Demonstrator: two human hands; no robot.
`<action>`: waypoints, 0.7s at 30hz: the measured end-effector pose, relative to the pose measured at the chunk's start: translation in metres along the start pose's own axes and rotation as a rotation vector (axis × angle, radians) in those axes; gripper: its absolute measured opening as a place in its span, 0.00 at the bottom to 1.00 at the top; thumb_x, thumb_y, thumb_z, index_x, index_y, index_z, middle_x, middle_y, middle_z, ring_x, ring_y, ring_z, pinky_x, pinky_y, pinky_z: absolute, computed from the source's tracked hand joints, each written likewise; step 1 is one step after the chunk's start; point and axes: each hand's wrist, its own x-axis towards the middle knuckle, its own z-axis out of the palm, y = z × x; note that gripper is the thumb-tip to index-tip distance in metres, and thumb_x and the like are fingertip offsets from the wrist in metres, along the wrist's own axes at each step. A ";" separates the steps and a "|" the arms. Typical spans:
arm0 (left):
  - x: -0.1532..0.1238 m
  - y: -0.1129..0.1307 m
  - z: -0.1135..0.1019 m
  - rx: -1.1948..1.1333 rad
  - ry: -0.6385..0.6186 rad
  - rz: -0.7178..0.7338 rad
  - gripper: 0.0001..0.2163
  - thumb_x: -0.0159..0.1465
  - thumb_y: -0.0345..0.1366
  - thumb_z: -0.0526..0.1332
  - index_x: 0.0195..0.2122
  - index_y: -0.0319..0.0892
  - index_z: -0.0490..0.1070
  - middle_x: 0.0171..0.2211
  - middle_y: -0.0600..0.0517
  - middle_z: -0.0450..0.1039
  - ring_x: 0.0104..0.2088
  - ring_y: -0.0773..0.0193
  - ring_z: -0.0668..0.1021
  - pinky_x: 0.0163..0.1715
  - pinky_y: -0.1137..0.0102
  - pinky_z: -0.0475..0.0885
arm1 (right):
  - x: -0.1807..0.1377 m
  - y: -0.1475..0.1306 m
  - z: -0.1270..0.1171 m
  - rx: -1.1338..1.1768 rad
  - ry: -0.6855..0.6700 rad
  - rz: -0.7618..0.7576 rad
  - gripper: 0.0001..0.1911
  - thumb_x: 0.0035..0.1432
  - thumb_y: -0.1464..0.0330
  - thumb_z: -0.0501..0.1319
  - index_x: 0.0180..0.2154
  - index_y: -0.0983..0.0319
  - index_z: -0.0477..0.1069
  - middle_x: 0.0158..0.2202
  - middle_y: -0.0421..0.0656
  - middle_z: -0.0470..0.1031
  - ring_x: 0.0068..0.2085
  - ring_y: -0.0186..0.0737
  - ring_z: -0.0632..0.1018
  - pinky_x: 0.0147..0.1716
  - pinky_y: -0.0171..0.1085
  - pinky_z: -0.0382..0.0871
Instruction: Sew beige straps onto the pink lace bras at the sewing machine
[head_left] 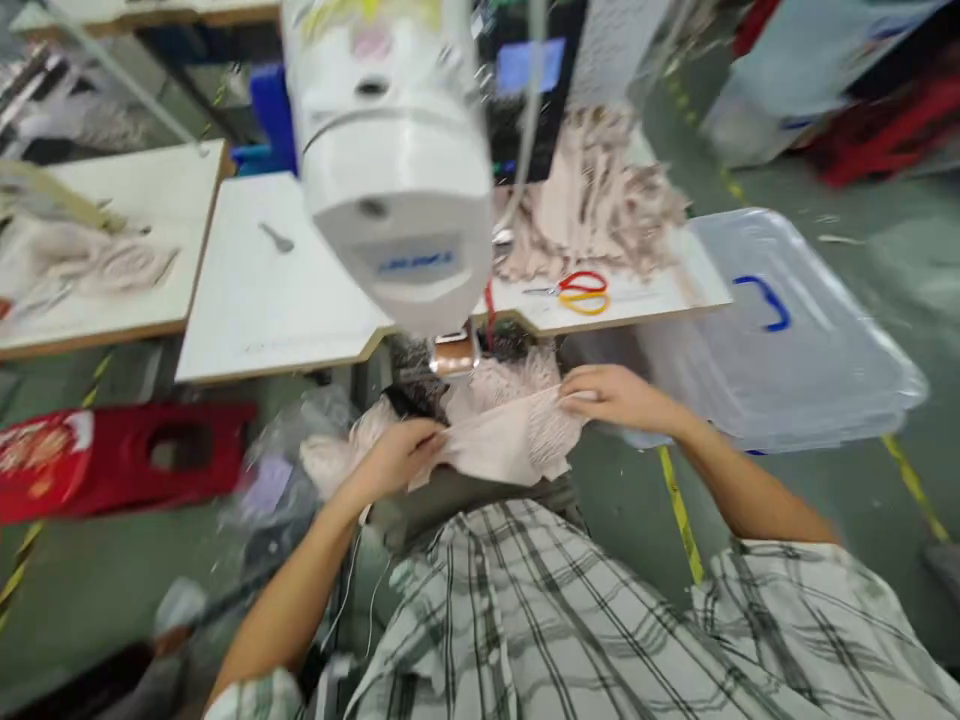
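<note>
My left hand (397, 458) is closed on the left end of a pale pink piece of fabric (510, 440) held over my lap. My right hand (611, 395) pinches the same piece at its right end, fingers pressed together on its edge. The fabric is stretched between both hands, just below the white sewing machine head (390, 160) and its presser foot (454, 352). More pink fabric bunches under the machine behind the piece.
Red and yellow scissors (577, 292) lie on the white table (270, 300) beside a heap of pink fabric (592, 200). A clear plastic bin with a blue handle (787, 330) stands at right. A red bag (112, 460) lies on the floor at left.
</note>
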 end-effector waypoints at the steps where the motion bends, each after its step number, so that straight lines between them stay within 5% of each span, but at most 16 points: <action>1: 0.000 -0.006 -0.002 -0.014 0.045 -0.033 0.12 0.63 0.45 0.56 0.29 0.47 0.74 0.30 0.48 0.79 0.32 0.57 0.76 0.32 0.67 0.68 | 0.001 0.008 0.000 0.016 -0.016 0.004 0.17 0.68 0.60 0.60 0.55 0.60 0.70 0.56 0.48 0.72 0.51 0.43 0.77 0.50 0.47 0.76; 7: 0.001 -0.018 0.014 -0.138 0.521 -0.083 0.10 0.66 0.42 0.58 0.42 0.43 0.72 0.34 0.51 0.78 0.33 0.63 0.78 0.32 0.71 0.71 | 0.017 0.019 0.011 -0.059 -0.017 0.019 0.13 0.65 0.57 0.60 0.34 0.57 0.79 0.39 0.47 0.78 0.41 0.46 0.79 0.43 0.46 0.75; 10: 0.000 -0.006 0.026 -0.118 0.492 -0.004 0.12 0.68 0.39 0.56 0.50 0.42 0.67 0.32 0.53 0.77 0.31 0.66 0.78 0.30 0.73 0.70 | 0.038 -0.013 0.034 -0.099 0.028 -0.067 0.12 0.65 0.60 0.61 0.36 0.57 0.80 0.55 0.52 0.75 0.55 0.54 0.76 0.51 0.53 0.71; 12: -0.002 0.004 0.029 -0.064 0.431 0.083 0.10 0.69 0.38 0.55 0.49 0.42 0.66 0.29 0.55 0.75 0.27 0.67 0.76 0.27 0.74 0.68 | 0.054 -0.035 0.051 0.003 -0.040 -0.163 0.11 0.66 0.61 0.60 0.37 0.58 0.79 0.59 0.51 0.72 0.58 0.52 0.74 0.52 0.50 0.71; 17: -0.009 0.020 0.023 0.015 0.342 0.129 0.05 0.66 0.32 0.55 0.39 0.42 0.70 0.27 0.56 0.74 0.25 0.69 0.74 0.26 0.76 0.66 | 0.075 -0.053 0.077 0.251 -0.172 -0.299 0.09 0.67 0.64 0.59 0.38 0.60 0.77 0.36 0.43 0.77 0.37 0.36 0.77 0.38 0.35 0.71; 21: -0.011 0.020 0.011 -0.035 0.272 0.107 0.07 0.66 0.32 0.56 0.37 0.42 0.74 0.30 0.53 0.77 0.30 0.67 0.77 0.30 0.74 0.71 | 0.074 -0.052 0.082 0.238 -0.095 -0.320 0.09 0.67 0.66 0.59 0.37 0.60 0.76 0.36 0.43 0.77 0.36 0.35 0.77 0.35 0.33 0.69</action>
